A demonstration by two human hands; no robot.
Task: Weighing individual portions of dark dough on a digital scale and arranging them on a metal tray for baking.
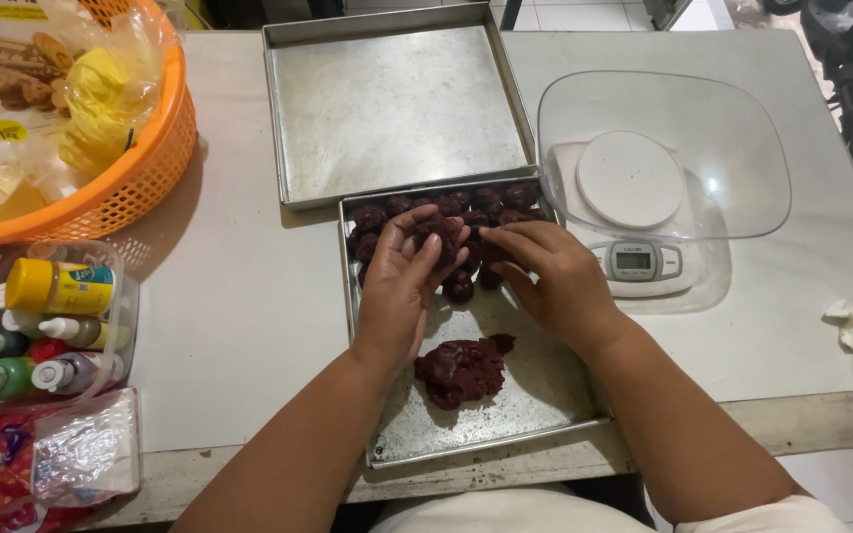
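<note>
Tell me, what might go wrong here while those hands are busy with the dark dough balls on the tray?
1. The near tray juts slightly past the table edge; a push could tip it.
2. The dough balls sit packed together, so the left hand and right hand might squash neighbours.
3. The clear bowl on the scale is close to the right hand and could get knocked.

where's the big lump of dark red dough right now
In the head view, the lump of dark red dough lies on the near metal tray, between the forearms, below the left hand and the dough balls.
</note>
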